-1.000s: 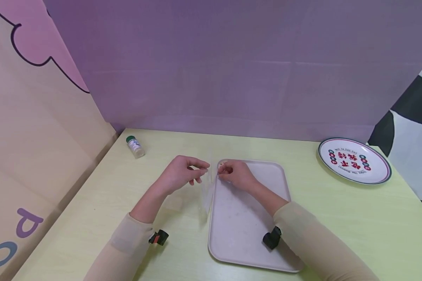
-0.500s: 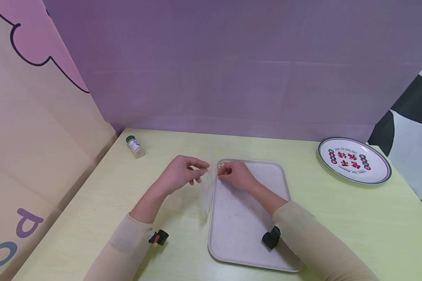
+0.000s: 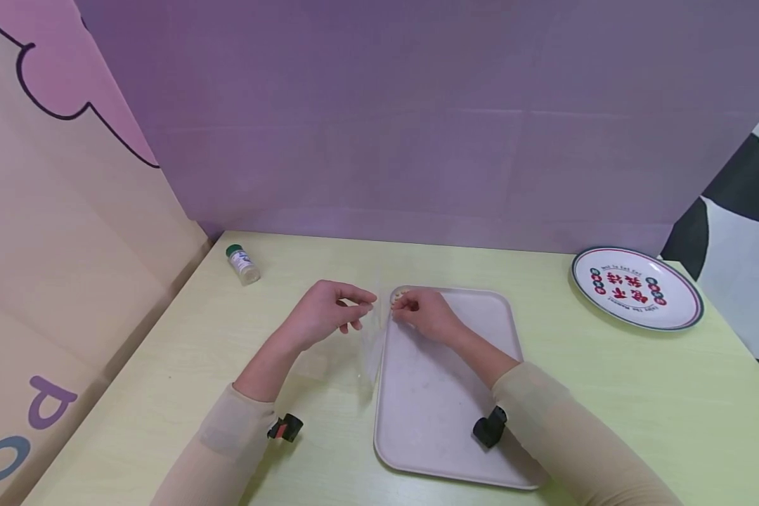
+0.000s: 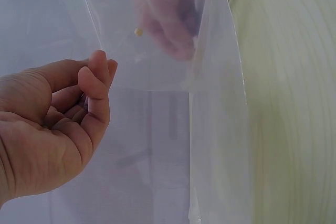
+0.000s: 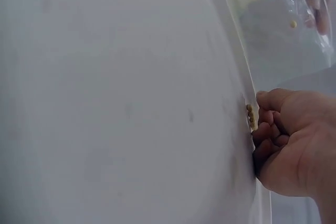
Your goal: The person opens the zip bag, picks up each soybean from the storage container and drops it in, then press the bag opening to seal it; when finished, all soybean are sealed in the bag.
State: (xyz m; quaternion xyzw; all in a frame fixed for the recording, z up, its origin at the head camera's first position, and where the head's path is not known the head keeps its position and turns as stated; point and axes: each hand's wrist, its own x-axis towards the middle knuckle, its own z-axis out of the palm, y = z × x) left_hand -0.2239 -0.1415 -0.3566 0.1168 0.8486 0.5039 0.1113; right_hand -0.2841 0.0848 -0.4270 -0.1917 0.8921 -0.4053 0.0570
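Note:
My left hand (image 3: 329, 313) pinches the edge of a clear plastic bag (image 3: 372, 344) between thumb and fingertips, and the bag hangs down beside the tray (image 3: 430, 414). Against the tray's far left corner, several small round yellowish beans (image 5: 250, 117) lie in a row along the raised rim. My right hand (image 3: 430, 316) has its fingers curled at those beans, thumb and forefinger on either side of them; I cannot tell whether it grips any. A single bean (image 4: 138, 32) overlaps the bag in the left wrist view.
A small shaker bottle (image 3: 243, 264) with a green cap lies at the far left of the table. A white oval plate (image 3: 677, 281) with red lettering sits at the far right. Purple panelling (image 3: 354, 140) stands behind the table.
Both hands stay nearly in place. The right fingers shift slightly at the beans, and a little more of the beans shows beside them in the head view.

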